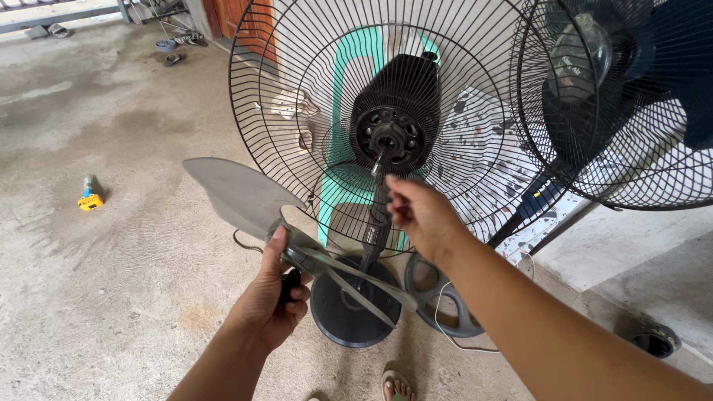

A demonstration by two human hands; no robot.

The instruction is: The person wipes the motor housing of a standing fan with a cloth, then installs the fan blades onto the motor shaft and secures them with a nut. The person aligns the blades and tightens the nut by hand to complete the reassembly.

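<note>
A black stand fan faces me with its rear wire guard in place and no front guard. The motor housing sits at the centre, its shaft sticking out toward me. My left hand grips the hub of a grey translucent fan blade, held low and left of the stand. My right hand reaches up just below the shaft, fingers pinched together; whether it holds something small is not visible. The fan's round black base rests on the floor.
A second fan with a full guard stands at the right. A turquoise plastic chair is behind the fan. A grey ring part and a white cable lie by the base. A small yellow-labelled bottle stands on the concrete floor at left. My sandalled foot is below.
</note>
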